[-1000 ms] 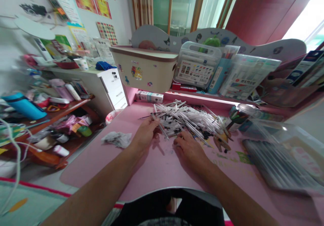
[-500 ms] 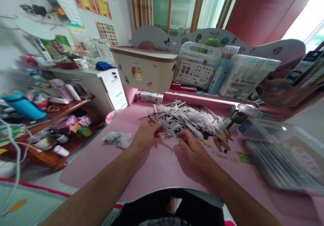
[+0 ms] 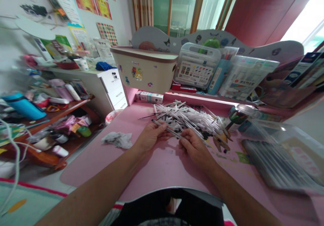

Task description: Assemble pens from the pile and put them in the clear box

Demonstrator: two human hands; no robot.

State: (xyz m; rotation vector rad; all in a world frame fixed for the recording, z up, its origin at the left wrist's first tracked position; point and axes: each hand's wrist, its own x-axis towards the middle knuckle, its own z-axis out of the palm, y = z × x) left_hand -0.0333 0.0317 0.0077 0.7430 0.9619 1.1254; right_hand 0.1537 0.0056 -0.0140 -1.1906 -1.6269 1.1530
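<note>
A heap of thin white pen refills with black tips (image 3: 187, 118) lies on the pink desk (image 3: 152, 165) in front of me. My left hand (image 3: 150, 136) and my right hand (image 3: 194, 146) sit at the heap's near edge, both closed. Between them they pinch one long thin refill (image 3: 167, 128), the left hand at its left end, the right hand at its right end. The refill is lifted slightly off the desk and slants down to the right.
A crumpled grey tissue (image 3: 116, 139) lies left of my hands. A beige bin (image 3: 145, 67), marker cases (image 3: 197, 65) and a clear plastic box (image 3: 283, 151) stand around the desk. A cluttered shelf (image 3: 50, 111) is at the left.
Both hands drew back from the heap toward me and came closer together. The refill that lay under my left hand is now raised and held by both hands.
</note>
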